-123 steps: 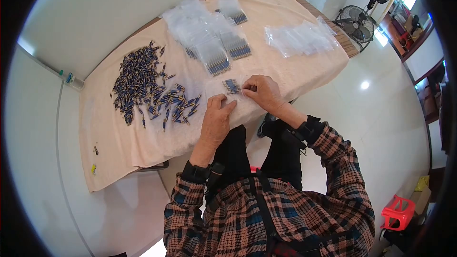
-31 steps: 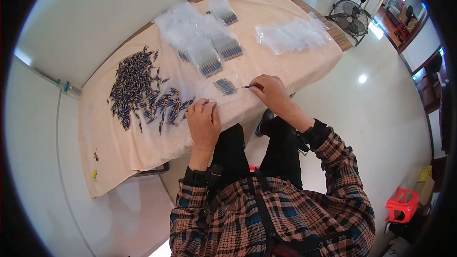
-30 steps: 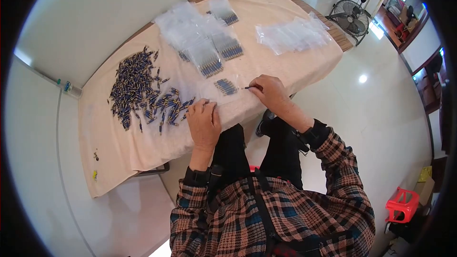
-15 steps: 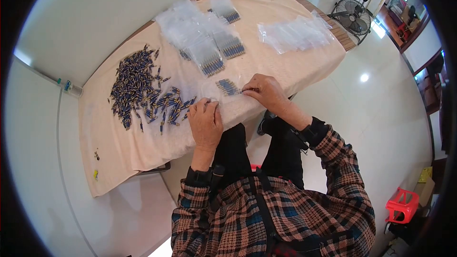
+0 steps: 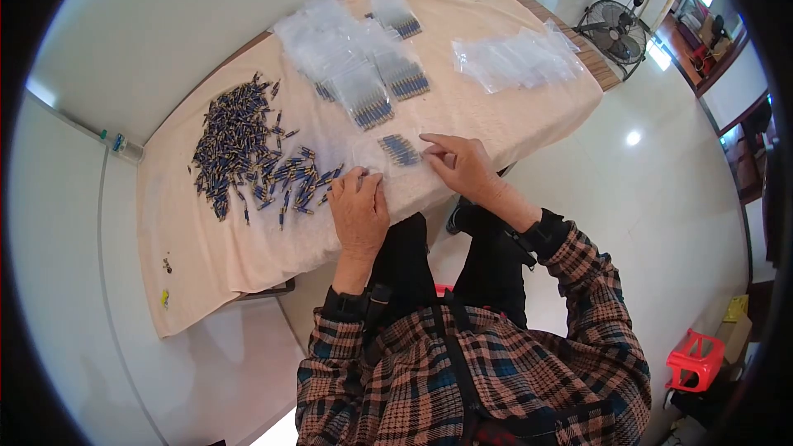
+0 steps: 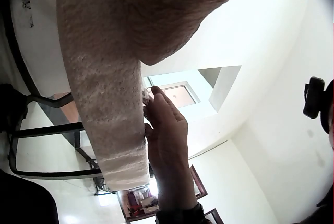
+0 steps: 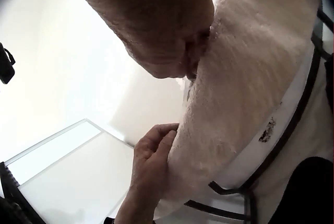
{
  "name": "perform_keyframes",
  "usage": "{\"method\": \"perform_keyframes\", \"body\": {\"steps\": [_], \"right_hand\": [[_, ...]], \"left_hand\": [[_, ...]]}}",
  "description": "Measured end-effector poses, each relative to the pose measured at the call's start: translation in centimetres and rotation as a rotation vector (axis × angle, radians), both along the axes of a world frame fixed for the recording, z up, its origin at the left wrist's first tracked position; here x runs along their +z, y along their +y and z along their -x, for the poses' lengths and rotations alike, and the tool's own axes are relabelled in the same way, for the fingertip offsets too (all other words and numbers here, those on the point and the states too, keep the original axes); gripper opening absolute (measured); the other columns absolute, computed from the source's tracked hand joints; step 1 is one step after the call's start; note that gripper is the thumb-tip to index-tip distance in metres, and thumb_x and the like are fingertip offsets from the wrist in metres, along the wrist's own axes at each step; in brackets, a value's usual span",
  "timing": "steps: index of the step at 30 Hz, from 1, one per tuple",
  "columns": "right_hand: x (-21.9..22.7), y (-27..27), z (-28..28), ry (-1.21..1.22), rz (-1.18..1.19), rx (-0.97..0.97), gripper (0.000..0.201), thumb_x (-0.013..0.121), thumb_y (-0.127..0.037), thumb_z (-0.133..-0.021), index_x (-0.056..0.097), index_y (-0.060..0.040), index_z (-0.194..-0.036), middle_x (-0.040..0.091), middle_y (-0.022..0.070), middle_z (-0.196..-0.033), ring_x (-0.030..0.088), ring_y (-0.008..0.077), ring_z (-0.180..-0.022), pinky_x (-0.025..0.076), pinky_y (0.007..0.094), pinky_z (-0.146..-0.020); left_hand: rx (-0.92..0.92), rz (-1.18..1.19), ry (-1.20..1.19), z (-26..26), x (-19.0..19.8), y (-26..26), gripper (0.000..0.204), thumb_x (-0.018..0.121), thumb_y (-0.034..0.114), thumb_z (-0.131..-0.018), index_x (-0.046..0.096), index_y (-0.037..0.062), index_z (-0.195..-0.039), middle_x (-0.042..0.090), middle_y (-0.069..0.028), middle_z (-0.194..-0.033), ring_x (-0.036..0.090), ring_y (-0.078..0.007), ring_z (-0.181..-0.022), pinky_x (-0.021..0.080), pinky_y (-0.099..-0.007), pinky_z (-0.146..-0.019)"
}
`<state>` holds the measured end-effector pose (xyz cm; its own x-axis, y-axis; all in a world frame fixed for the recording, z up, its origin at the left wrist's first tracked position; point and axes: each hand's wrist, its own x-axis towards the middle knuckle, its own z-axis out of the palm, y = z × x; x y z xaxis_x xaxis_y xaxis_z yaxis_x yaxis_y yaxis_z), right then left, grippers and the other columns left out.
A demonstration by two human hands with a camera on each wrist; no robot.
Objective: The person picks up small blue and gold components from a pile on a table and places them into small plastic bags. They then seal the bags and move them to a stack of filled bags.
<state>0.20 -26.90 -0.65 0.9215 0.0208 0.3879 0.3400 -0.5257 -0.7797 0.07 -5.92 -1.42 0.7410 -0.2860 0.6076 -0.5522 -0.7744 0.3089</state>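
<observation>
In the head view, a row of small blue pieces with brass-coloured ends [image 5: 400, 150] lies at the table's front edge, in or on a clear plastic bag. My right hand [image 5: 462, 163] is just right of that row, index finger extended and thumb apart from it, with nothing seen between them. To the left of the row, my left hand [image 5: 358, 208] rests on the cloth with bent fingers. A small dark bit shows at its fingertips; I cannot tell whether it is held. In the right wrist view, the left hand [image 7: 151, 156] has thumb and index close together at the cloth edge.
A large heap of the same loose pieces [image 5: 235, 144] lies left of the hands. Filled clear bags [image 5: 363, 95] overlap at the back, and flat clear bags [image 5: 520, 60] lie at the right. A pale cloth [image 5: 239, 260] covers the table. A fan [image 5: 615, 33] stands beyond.
The right hand held a single blue-and-brass piece a second ago, brought it to the right end of the row, and now has its fingers spread. The left hand has hardly moved since then.
</observation>
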Motion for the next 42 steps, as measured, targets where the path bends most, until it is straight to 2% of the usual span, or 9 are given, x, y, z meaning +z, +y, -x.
{"method": "perform_keyframes", "body": {"steps": [7, 10, 15, 19, 23, 27, 30, 39, 42], "right_hand": [[-0.1, 1.2, 0.6, -0.147, 0.131, -0.144, 0.046, 0.065, -0.001, -0.080, 0.056, -0.0036, -0.125, 0.069, 0.0093, -0.085, 0.065, 0.0162, -0.070, 0.052, 0.0272, -0.066], [0.2, 0.5, -0.8, 0.071, -0.105, -0.118, 0.045, 0.064, 0.001, -0.080, 0.056, -0.0033, -0.125, 0.068, 0.0094, -0.086, 0.065, 0.0153, -0.077, 0.053, 0.0277, -0.070], [0.2, -0.6, -2.6, -0.094, -0.114, 0.005, 0.043, 0.061, 0.005, -0.081, 0.057, -0.0034, -0.123, 0.066, 0.0105, -0.087, 0.065, 0.0159, -0.081, 0.054, 0.0289, -0.074], [0.1, -1.0, -3.0, 0.017, -0.067, 0.098, 0.041, 0.057, 0.008, -0.083, 0.057, -0.0037, -0.123, 0.064, 0.0120, -0.088, 0.065, 0.0171, -0.081, 0.055, 0.0297, -0.076], [0.6, -0.7, -3.0, 0.033, -0.064, 0.079, 0.041, 0.054, 0.010, -0.083, 0.057, -0.0038, -0.122, 0.063, 0.0123, -0.087, 0.065, 0.0176, -0.082, 0.055, 0.0288, -0.074], [0.4, -0.6, -2.8, 0.047, -0.062, 0.080, 0.042, 0.053, 0.010, -0.083, 0.057, -0.0038, -0.123, 0.062, 0.0120, -0.087, 0.065, 0.0179, -0.083, 0.055, 0.0280, -0.073], [0.4, -0.5, -2.7, 0.028, -0.137, 0.135, 0.042, 0.052, 0.011, -0.083, 0.057, -0.0033, -0.123, 0.062, 0.0119, -0.087, 0.065, 0.0169, -0.082, 0.055, 0.0277, -0.072], [-0.5, -0.2, -3.6, 0.001, -0.158, 0.192, 0.045, 0.052, 0.012, -0.081, 0.057, -0.0026, -0.123, 0.061, 0.0078, -0.085, 0.064, 0.0112, -0.079, 0.053, 0.0232, -0.067], [0.5, 0.2, -3.0, 0.064, -0.128, 0.098, 0.043, 0.051, 0.012, -0.082, 0.057, -0.0012, -0.123, 0.059, 0.0056, -0.083, 0.063, 0.0094, -0.075, 0.050, 0.0203, -0.061]], "left_hand": [[-0.021, 0.010, 0.018, 0.0, 0.0, 0.2, 0.012, 0.063, 0.005, -0.080, 0.065, 0.0041, -0.091, 0.060, -0.0111, -0.101, 0.052, -0.0304, -0.094, 0.040, -0.0389, -0.084], [-0.129, 0.079, 0.076, 0.1, -0.1, 0.6, 0.012, 0.063, 0.005, -0.079, 0.066, 0.0044, -0.091, 0.061, -0.0117, -0.101, 0.054, -0.0306, -0.093, 0.040, -0.0387, -0.085], [-0.235, 0.275, 0.207, -0.6, -0.3, 1.3, 0.012, 0.063, 0.006, -0.080, 0.066, 0.0042, -0.091, 0.062, -0.0123, -0.099, 0.055, -0.0307, -0.092, 0.042, -0.0397, -0.084], [-0.109, 0.216, -0.058, -3.7, 1.2, 0.0, 0.017, 0.064, 0.006, -0.078, 0.063, 0.0061, -0.095, 0.063, -0.0114, -0.096, 0.055, -0.0333, -0.091, 0.042, -0.0425, -0.078], [-0.083, 0.157, 0.181, -6.8, 0.2, -1.2, 0.020, 0.065, 0.008, -0.079, 0.063, 0.0063, -0.098, 0.063, -0.0132, -0.099, 0.055, -0.0335, -0.092, 0.044, -0.0421, -0.077], [-0.096, 0.133, 0.204, -8.0, 0.1, -2.0, 0.014, 0.065, 0.012, -0.082, 0.067, 0.0026, -0.092, 0.066, -0.0165, -0.087, 0.061, -0.0320, -0.083, 0.047, -0.0382, -0.073], [-0.079, 0.174, 0.386, -8.4, -0.1, -1.9, 0.014, 0.064, 0.014, -0.083, 0.066, 0.0020, -0.089, 0.066, -0.0163, -0.082, 0.063, -0.0309, -0.077, 0.048, -0.0387, -0.069], [-0.034, 0.149, 0.388, -8.8, -0.2, -1.6, 0.015, 0.063, 0.017, -0.083, 0.065, 0.0019, -0.085, 0.066, -0.0146, -0.077, 0.064, -0.0298, -0.073, 0.048, -0.0383, -0.067], [-0.008, 0.172, 0.424, -8.9, -0.2, -1.7, 0.015, 0.063, 0.017, -0.083, 0.064, 0.0021, -0.086, 0.066, -0.0147, -0.078, 0.063, -0.0296, -0.074, 0.048, -0.0385, -0.067]]}}
